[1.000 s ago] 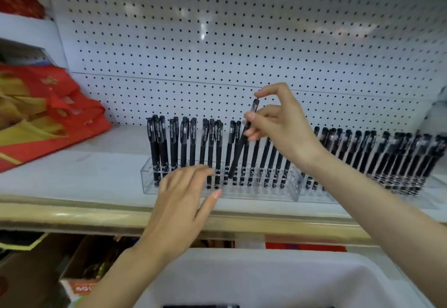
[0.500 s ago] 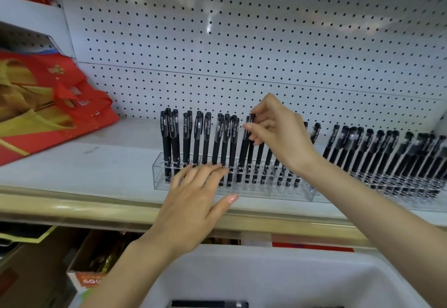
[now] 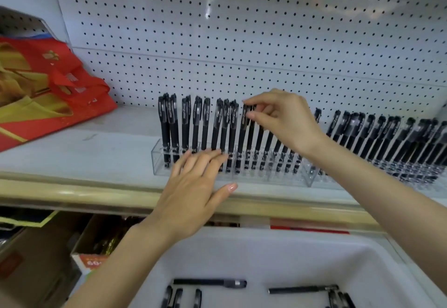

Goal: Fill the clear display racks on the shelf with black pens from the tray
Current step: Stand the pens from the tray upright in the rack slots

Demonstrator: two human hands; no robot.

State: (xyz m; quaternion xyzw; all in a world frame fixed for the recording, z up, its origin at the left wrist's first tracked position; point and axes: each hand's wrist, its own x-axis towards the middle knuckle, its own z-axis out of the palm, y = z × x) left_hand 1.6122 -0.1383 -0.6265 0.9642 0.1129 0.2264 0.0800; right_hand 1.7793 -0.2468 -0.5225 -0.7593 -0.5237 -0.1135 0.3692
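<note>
A clear display rack [image 3: 158, 162] stands on the white shelf [image 3: 101, 153], filled with several upright black pens. My right hand [image 3: 287, 119] pinches the cap of one black pen [image 3: 243, 138] that stands in the rack near its middle. My left hand [image 3: 193, 186] lies flat with straight fingers against the rack's front and holds nothing. A second clear rack [image 3: 312, 177] to the right holds several slanted black pens. Below, the white tray [image 3: 242, 249] holds several loose black pens [image 3: 210, 282].
A white pegboard [image 3: 242, 41] backs the shelf. Red and yellow bags [image 3: 48, 95] lie at the shelf's left. The shelf has a beige front edge [image 3: 72, 194]. Cardboard boxes [image 3: 89, 257] sit below on the left.
My right hand has lowered the tilted pen into a slot of the rack and still pinches its cap. The view has dropped, showing loose pens in the tray. My left hand stays on the rack.
</note>
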